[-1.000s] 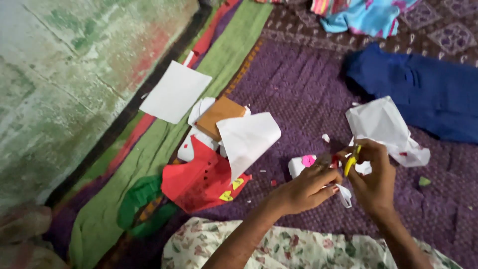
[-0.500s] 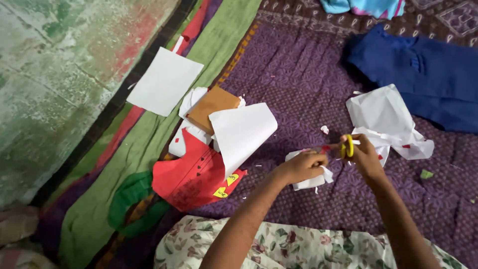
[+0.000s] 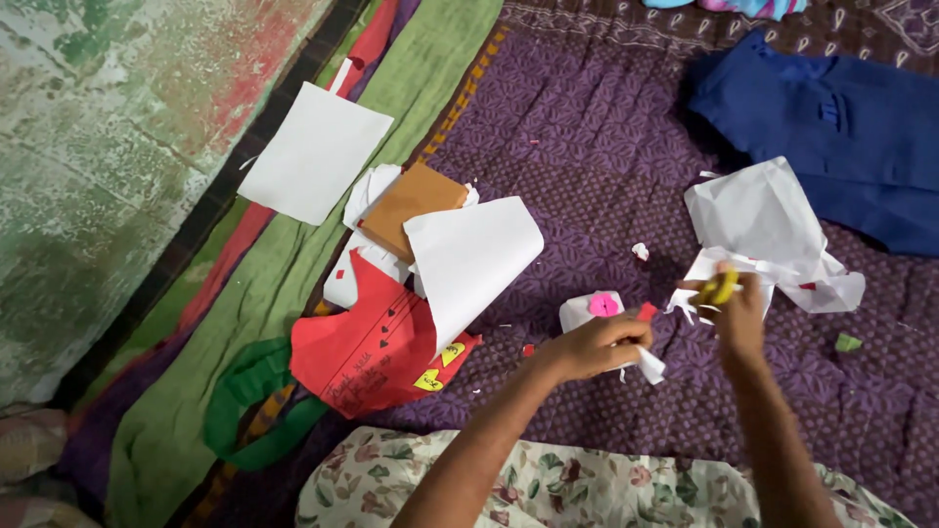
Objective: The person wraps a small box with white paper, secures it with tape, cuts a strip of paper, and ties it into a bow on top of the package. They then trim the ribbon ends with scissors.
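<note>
My left hand (image 3: pixel 599 345) is closed on a small white paper piece (image 3: pixel 583 313) that carries a pink heart (image 3: pixel 603 305) and a red scrap (image 3: pixel 647 312) at its edge. My right hand (image 3: pixel 735 313) grips small yellow-handled scissors (image 3: pixel 721 288), held a little to the right of the paper and apart from it. Both hands hover low over a purple quilted cloth (image 3: pixel 587 137).
Crumpled white paper (image 3: pixel 773 230) lies just beyond my right hand. To the left lie a red card (image 3: pixel 367 342), a curled white sheet (image 3: pixel 469 259), a brown card (image 3: pixel 411 205), a flat white sheet (image 3: pixel 313 152) and green paper (image 3: pixel 254 396). Blue cloth (image 3: pixel 841 127) lies at the far right.
My right hand with the scissors has drawn away to the right from the paper. The pink heart on the paper in my left hand shows again.
</note>
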